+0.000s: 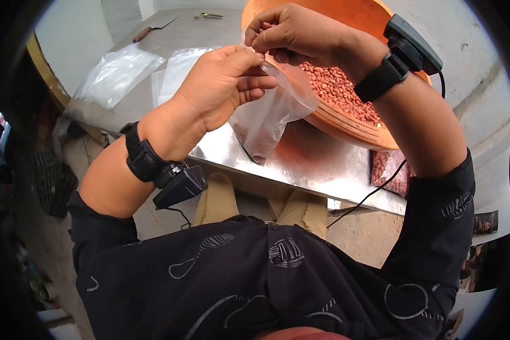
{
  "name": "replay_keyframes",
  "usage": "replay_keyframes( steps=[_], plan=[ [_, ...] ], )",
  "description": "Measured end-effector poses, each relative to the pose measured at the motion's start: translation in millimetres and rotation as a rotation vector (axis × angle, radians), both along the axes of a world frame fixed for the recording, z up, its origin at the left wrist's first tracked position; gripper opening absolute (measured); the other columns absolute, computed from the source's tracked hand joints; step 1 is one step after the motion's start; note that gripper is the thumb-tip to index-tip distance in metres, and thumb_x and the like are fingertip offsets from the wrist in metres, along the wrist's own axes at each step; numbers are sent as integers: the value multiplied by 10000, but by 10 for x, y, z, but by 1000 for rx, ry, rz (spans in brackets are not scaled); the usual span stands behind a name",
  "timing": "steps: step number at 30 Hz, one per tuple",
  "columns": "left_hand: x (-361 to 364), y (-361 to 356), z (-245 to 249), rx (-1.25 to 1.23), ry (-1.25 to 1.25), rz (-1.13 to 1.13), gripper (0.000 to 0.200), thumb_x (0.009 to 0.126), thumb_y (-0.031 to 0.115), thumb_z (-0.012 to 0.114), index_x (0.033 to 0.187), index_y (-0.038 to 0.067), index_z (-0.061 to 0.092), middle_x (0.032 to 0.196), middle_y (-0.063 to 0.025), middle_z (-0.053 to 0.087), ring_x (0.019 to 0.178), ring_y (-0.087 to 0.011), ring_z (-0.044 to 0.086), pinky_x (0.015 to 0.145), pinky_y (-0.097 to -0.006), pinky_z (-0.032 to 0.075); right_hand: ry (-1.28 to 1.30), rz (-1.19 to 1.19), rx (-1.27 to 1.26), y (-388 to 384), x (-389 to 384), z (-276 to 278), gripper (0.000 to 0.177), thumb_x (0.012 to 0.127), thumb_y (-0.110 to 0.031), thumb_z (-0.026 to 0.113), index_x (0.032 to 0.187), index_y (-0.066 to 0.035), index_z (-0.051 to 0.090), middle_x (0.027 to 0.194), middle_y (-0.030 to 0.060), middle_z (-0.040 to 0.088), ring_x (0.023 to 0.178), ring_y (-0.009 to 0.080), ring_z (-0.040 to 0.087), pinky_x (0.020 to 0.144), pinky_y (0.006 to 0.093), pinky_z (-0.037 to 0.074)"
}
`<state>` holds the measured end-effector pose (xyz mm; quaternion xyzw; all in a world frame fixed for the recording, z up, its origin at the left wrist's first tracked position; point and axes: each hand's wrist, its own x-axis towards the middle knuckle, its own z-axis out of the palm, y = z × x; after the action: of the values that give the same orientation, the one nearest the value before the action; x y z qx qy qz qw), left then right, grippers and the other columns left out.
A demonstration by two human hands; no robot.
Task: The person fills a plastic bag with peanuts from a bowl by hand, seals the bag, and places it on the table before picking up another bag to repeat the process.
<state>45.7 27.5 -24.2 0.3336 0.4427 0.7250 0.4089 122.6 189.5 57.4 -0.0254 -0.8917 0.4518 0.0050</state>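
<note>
My left hand (221,85) and my right hand (297,34) both pinch the top edge of a small clear plastic bag (269,113) that hangs down over the metal table (317,161). The bag looks empty. Just behind it stands an orange bowl (351,127) holding reddish peanuts (340,90), tilted toward me. Each wrist carries a black strap with a small device and a cable.
Flat clear plastic bags (119,73) lie on the table's left part. A knife (150,29) and a small tool (209,15) lie at the far edge. A filled bag of peanuts (388,170) sits at the table's near right edge, under the bowl.
</note>
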Motion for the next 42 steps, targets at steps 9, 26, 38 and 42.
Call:
replay_keyframes(
  steps=[9, 26, 38, 42],
  plan=[
    [-60, -110, 28, 18, 71, 11, 179, 958, 205, 601, 992, 29, 609, 920, -68, 670, 825, -143, 689, 717, -244, 528, -118, 51, 191, -67, -64, -32, 131, 911, -97, 623, 986, 4, 660, 684, -13, 553, 553, 45, 486, 441, 208, 353],
    [-211, -225, 37, 36, 106, -130, 175, 988, 222, 578, 990, 68, 662, 893, -15, 702, 744, -76, 665, 720, -243, 528, -206, -18, 447, -342, -115, -195, 241, 899, -143, 590, 1053, 21, 677, 788, 86, 637, 627, 148, 582, 484, 298, 440],
    [-395, -350, 36, -6, 163, 25, 152, 987, 215, 580, 976, 84, 655, 888, -10, 695, 717, -58, 642, 714, -229, 529, -215, 311, 234, 72, -292, -340, 342, 839, -66, 631, 1172, 12, 648, 985, 82, 682, 900, 179, 625, 771, 313, 520],
    [-524, -481, 30, -24, 228, 80, 135, 978, 213, 597, 943, 91, 646, 867, 3, 684, 694, -42, 621, 699, -211, 524, 8, 408, 169, -31, 9, -261, 285, 861, -42, 625, 1138, 20, 649, 969, 72, 679, 875, 176, 628, 766, 306, 519]
  ],
)
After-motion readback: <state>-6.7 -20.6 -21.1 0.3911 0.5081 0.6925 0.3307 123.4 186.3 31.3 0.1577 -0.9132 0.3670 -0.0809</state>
